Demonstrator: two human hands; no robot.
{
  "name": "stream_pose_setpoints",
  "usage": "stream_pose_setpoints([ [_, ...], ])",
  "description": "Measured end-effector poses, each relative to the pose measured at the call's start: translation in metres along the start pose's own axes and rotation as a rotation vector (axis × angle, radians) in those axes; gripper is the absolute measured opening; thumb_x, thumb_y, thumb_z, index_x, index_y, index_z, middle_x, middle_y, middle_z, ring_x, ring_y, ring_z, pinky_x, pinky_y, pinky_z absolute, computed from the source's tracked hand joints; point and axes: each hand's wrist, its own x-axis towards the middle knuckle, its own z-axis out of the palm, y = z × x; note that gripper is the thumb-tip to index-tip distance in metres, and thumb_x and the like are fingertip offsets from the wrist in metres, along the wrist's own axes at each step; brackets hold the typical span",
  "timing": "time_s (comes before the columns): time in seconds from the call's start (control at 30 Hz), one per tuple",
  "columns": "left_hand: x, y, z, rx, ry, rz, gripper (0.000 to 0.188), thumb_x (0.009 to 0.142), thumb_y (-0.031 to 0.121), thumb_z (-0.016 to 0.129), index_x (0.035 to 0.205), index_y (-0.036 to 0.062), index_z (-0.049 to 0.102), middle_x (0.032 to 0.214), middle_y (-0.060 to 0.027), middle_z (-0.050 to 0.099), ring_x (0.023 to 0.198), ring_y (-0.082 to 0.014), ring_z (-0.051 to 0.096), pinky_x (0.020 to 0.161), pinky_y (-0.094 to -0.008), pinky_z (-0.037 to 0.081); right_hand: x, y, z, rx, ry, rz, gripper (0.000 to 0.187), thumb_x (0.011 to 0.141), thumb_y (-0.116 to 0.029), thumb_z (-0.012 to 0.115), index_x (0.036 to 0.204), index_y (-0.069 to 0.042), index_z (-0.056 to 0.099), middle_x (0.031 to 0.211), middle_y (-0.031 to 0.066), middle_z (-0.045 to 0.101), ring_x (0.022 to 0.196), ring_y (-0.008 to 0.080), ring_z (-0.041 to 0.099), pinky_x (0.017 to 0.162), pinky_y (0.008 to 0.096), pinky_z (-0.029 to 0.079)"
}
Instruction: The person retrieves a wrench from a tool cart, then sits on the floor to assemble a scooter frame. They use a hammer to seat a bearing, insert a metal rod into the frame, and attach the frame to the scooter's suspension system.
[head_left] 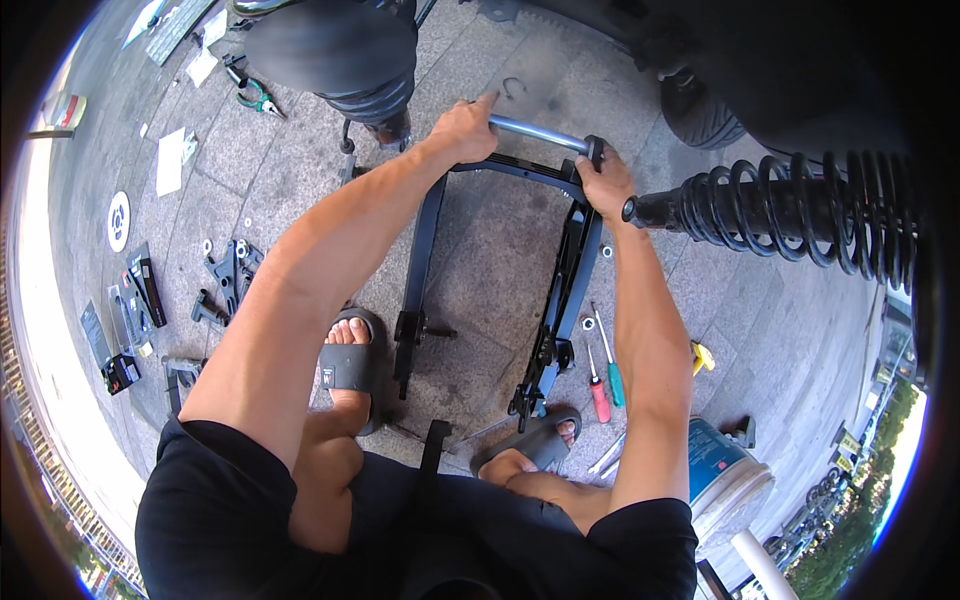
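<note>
A black U-shaped metal frame (424, 250) stands in front of me, its two long arms pointing back toward my feet. Across its far end runs a silver crossbar (540, 132). My left hand (467, 130) is closed round the far left corner, where the bar meets the frame; its index finger sticks out a little. At the far right corner, my right hand (607, 187) grips the frame just below the bar's black end plate (596, 151). Both palms and the undersides of the grips are hidden.
A black coil-spring shock absorber (770, 205) juts in from the right, near my right wrist. Dark vehicle parts (345, 60) hang above. Red (600, 400) and green screwdrivers (615, 385), green-handled pliers (262, 100), loose black parts (228, 275) and a bucket (725, 470) are on the paving.
</note>
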Motion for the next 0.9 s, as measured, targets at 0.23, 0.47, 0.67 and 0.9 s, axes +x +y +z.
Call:
stream_pose_setpoints([
  [0.23,0.002,-0.009,-0.009,-0.198,-0.057,-0.129,0.065,0.087,0.025,0.06,0.141,-0.0009,0.035,0.125,-0.0247,0.056,0.119,-0.0371,0.053,0.1,-0.0393,0.041,-0.008,-0.01,0.002,0.025,0.069,0.049,0.056,0.085,-0.034,0.06,0.126,0.003,0.05,0.11,0.0254,0.064,0.105,0.0391,0.062,0.094,0.0404,0.046],
  [0.47,-0.005,-0.019,-0.01,-0.623,-0.052,-0.116,0.054,0.085,0.021,0.056,0.131,-0.0051,0.05,0.126,-0.0239,0.057,0.12,-0.031,0.054,0.1,-0.0339,0.041,-0.008,-0.009,0.001,0.084,0.092,0.039,0.052,0.09,-0.032,0.058,0.13,0.002,0.051,0.117,0.025,0.061,0.112,0.0363,0.059,0.097,0.038,0.043],
  [0.67,0.0,-0.025,-0.007,-0.642,-0.042,-0.195,0.051,0.083,0.017,0.055,0.131,-0.001,0.052,0.122,-0.0206,0.061,0.114,-0.029,0.058,0.096,-0.0331,0.043,-0.013,-0.012,0.001,0.117,0.111,-0.011,0.054,0.088,-0.029,0.06,0.134,-0.003,0.049,0.117,0.0235,0.062,0.109,0.0356,0.06,0.096,0.038,0.045],
  [0.9,0.003,-0.051,0.002,-0.535,-0.003,-0.164,0.035,0.084,0.018,0.057,0.115,0.0069,0.067,0.1,-0.0111,0.07,0.096,-0.0218,0.066,0.087,-0.0305,0.048,-0.013,-0.014,0.003,0.123,0.113,-0.028,0.054,0.087,-0.024,0.061,0.135,-0.006,0.047,0.117,0.0218,0.062,0.107,0.0325,0.062,0.093,0.0383,0.048],
])
